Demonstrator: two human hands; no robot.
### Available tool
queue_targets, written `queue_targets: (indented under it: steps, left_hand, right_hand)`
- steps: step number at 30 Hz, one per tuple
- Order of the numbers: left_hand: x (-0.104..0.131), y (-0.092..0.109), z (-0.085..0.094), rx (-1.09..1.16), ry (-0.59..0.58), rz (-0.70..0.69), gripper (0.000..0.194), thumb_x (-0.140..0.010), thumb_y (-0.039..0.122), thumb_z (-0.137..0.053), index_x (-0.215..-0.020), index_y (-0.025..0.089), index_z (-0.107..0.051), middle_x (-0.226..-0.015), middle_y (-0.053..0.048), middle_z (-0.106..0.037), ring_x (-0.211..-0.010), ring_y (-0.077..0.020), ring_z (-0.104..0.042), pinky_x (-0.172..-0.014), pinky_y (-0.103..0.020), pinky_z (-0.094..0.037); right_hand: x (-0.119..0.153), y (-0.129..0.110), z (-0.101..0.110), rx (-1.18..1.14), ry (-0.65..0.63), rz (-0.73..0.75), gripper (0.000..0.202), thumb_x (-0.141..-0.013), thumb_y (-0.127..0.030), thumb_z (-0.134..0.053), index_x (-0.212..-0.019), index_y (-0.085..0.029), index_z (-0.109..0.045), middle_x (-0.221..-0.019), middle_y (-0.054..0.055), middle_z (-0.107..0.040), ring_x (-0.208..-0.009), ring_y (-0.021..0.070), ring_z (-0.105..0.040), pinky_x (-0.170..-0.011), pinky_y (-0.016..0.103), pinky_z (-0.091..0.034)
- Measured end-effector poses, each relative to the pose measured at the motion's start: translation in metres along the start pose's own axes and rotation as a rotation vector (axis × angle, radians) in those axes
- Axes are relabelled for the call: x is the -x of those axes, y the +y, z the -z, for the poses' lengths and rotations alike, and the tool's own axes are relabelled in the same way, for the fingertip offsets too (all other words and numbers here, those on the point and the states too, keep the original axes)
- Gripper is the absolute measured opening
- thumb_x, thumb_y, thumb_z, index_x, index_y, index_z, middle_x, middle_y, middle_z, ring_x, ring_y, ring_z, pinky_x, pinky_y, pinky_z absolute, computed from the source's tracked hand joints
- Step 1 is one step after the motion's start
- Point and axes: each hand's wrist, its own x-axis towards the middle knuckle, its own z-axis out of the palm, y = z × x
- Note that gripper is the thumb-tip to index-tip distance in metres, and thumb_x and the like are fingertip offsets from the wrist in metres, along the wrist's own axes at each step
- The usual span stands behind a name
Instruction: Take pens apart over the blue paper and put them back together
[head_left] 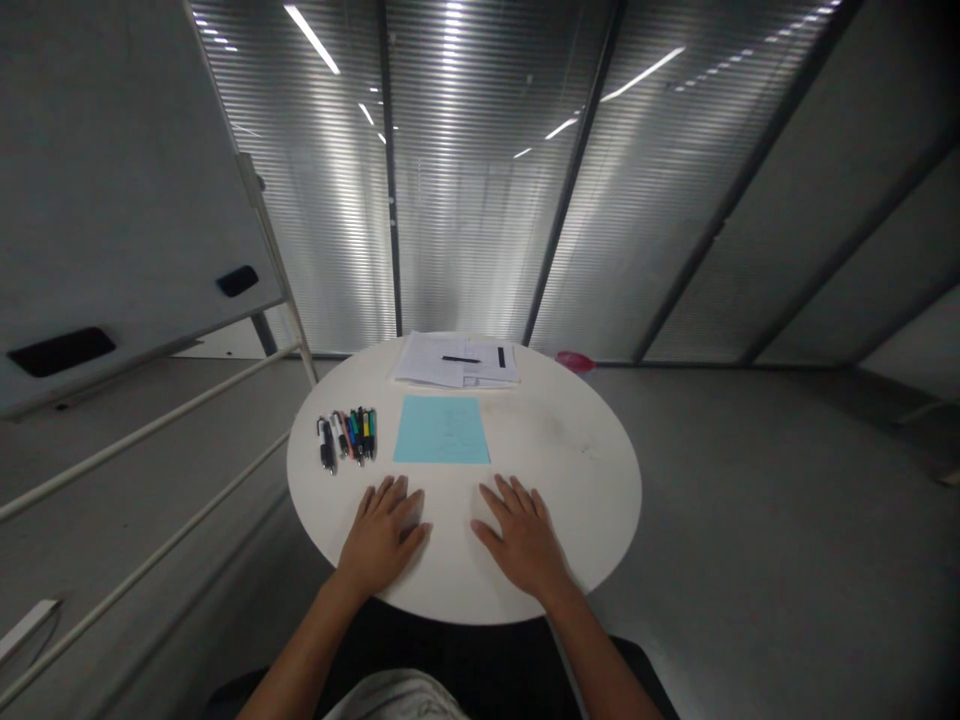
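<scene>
My left hand [381,536] lies palm down on the round white table [570,480], fingers spread, holding nothing. Opposite it, my right hand [520,532] rests flat in the same way, its fingers apart. Just beyond both hands is a light blue sheet of paper [441,430], flat on the tabletop; neither hand touches it. Left of the sheet sits a row of several pens [349,437] in black, white, green, yellow and other colours, a little beyond my left hand.
A stack of white papers [431,360] with a black pen [460,359] on top lies at the table's far edge. A whiteboard on a tubular stand [135,200] is at the left. Behind the table are glass panels with blinds [480,200]; a pink object [575,361] lies near them.
</scene>
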Motion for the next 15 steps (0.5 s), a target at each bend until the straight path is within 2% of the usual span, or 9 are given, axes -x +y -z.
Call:
queue_targets:
  steps: [5,8,11,13,15]
  left_hand:
    - [-0.004,-0.002,0.009,0.010,-0.015,-0.007,0.047,-0.091,0.048,-0.044,-0.133,0.030,-0.055,-0.146,-0.008,-0.044,-0.137,-0.0294,-0.035,-0.111,-0.052,-0.027]
    - [-0.016,-0.010,0.024,0.026,-0.020,0.029,0.037,-0.091,0.037,-0.043,-0.122,0.029,-0.062,-0.133,-0.007,-0.056,-0.123,-0.0257,-0.050,-0.102,-0.045,-0.040]
    - [-0.036,-0.025,0.037,-0.047,0.106,0.202,0.037,-0.091,0.034,-0.041,-0.115,0.020,-0.065,-0.114,-0.012,-0.063,-0.103,-0.0257,-0.059,-0.091,-0.041,-0.046]
    - [-0.051,-0.037,0.040,-0.185,0.199,0.331,0.039,-0.089,0.032,-0.041,-0.116,0.016,-0.064,-0.109,-0.016,-0.063,-0.101,-0.0299,-0.058,-0.086,-0.043,-0.045]
    - [-0.062,-0.048,0.037,-0.283,0.212,0.409,0.039,-0.088,0.031,-0.042,-0.114,0.014,-0.064,-0.107,-0.018,-0.062,-0.100,-0.0333,-0.057,-0.083,-0.045,-0.045]
  right_hand:
    - [0.001,-0.001,0.002,-0.004,0.008,-0.001,0.063,-0.093,-0.062,-0.027,-0.145,-0.028,-0.038,-0.156,0.005,-0.026,-0.145,0.0296,-0.018,-0.115,0.053,-0.011]
    - [0.002,-0.001,0.004,-0.008,0.004,0.000,0.062,-0.093,-0.061,-0.026,-0.145,-0.029,-0.038,-0.156,0.005,-0.027,-0.145,0.0290,-0.018,-0.115,0.052,-0.011]
    - [0.002,-0.001,0.004,-0.004,-0.001,-0.001,0.062,-0.093,-0.061,-0.027,-0.144,-0.028,-0.040,-0.155,0.006,-0.028,-0.144,0.0289,-0.019,-0.115,0.052,-0.011]
    - [0.002,-0.001,0.003,0.000,0.001,-0.001,0.061,-0.094,-0.060,-0.028,-0.144,-0.028,-0.040,-0.155,0.006,-0.029,-0.144,0.0288,-0.020,-0.115,0.051,-0.011]
    - [0.002,-0.001,0.002,0.002,0.007,-0.002,0.060,-0.093,-0.059,-0.030,-0.144,-0.028,-0.041,-0.155,0.006,-0.030,-0.144,0.0287,-0.020,-0.116,0.051,-0.011]
